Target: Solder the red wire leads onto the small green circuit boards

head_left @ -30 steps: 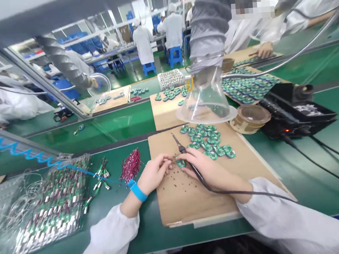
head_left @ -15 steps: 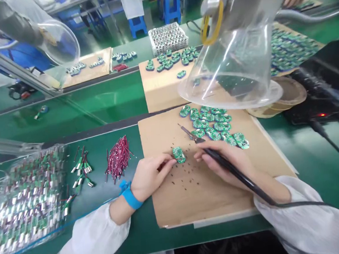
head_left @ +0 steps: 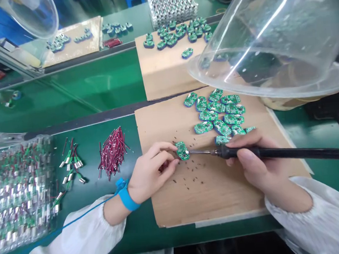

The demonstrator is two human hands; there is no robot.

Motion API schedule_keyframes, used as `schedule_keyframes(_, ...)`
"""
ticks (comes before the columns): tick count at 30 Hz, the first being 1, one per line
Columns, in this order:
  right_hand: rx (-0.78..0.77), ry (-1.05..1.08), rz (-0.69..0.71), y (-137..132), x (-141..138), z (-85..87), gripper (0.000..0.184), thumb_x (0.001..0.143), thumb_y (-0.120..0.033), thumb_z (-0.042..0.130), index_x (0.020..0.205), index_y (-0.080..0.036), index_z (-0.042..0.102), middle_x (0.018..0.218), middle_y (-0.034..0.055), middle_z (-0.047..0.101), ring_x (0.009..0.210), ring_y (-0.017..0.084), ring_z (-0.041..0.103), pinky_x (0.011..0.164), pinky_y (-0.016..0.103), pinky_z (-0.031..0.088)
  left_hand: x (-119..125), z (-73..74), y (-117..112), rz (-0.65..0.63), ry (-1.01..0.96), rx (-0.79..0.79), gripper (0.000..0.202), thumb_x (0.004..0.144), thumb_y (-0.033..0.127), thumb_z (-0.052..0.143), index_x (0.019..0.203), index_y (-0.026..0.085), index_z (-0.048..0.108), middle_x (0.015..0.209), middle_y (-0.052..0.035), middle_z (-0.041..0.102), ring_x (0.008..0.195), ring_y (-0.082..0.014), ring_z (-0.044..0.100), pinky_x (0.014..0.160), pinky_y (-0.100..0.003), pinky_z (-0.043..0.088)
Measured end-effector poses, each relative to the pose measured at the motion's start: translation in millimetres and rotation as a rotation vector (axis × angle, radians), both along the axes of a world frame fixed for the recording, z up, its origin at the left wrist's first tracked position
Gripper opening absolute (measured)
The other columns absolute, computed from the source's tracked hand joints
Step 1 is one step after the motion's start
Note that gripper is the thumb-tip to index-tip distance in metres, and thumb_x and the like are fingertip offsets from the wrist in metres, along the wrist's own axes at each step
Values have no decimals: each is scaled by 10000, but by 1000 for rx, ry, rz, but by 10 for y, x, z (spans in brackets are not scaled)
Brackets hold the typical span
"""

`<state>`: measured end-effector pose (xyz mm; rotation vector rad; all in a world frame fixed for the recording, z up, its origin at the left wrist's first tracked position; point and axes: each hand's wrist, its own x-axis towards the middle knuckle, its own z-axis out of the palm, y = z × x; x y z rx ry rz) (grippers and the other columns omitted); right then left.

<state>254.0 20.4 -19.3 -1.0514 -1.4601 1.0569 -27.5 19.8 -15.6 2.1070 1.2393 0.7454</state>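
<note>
My left hand (head_left: 152, 168), with a blue wrist strap, pinches the left edge of a small green circuit board (head_left: 182, 151) on the cardboard sheet (head_left: 222, 201). My right hand (head_left: 257, 159) grips the black handle of a soldering iron (head_left: 239, 153). The iron lies nearly level, and its metal tip meets the right edge of the board. Whether the tip presses on the board or only hovers there, I cannot tell. Dark specks are scattered around the board. Several more circuit boards (head_left: 216, 107) lie in a group just beyond my right hand.
A clear funnel-shaped hood (head_left: 269, 56) hangs at the upper right. Left of the cardboard lie a pile of dark red wires (head_left: 113, 153) and a plastic-wrapped stack of wired parts (head_left: 19, 193). More boards (head_left: 171, 37) sit on a raised cardboard strip at the back.
The soldering iron has swung from pointing up and away to lying level, its tip now at the board. My view has shifted lower and closer. My left hand still holds the board.
</note>
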Motion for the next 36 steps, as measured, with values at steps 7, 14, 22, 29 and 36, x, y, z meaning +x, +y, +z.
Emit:
schedule_keyframes(7,51,-155,134,22,51,29,111,938,-259,672,1049,-252,663,760,13,673,596,171,630,534,331,483,14,55,14,-24,-2,-12,138,975,164,618,839,173,596,1240,-33,708,663,-66,565,642,-221,497)
schedule_keyframes(14,109,-219,178,35,22,110,168,914,-197,678,1069,-257,660,784,25,699,616,185,685,546,328,528,-14,81,36,-19,-16,-72,162,979,168,615,821,174,579,1246,-10,715,629,-51,552,620,-217,489)
schedule_keyframes(22,118,-269,168,36,3,141,181,899,-171,679,1053,-261,654,813,20,712,620,166,695,547,298,542,-44,79,58,-49,-23,-120,136,983,176,613,848,173,597,1271,-19,699,614,-43,529,627,-219,486)
schedule_keyframes(29,108,-259,193,19,37,82,204,903,-175,678,1082,-266,644,806,16,699,623,171,683,542,311,533,-37,89,49,-47,-8,-113,140,985,176,607,846,175,594,1275,-12,694,635,-48,541,640,-222,483)
schedule_keyframes(36,127,-263,204,26,17,62,220,901,-180,679,1099,-271,648,832,25,719,645,183,691,563,326,536,-25,78,38,-19,-5,-124,177,995,188,592,819,175,579,1253,-17,705,624,-54,536,622,-226,479)
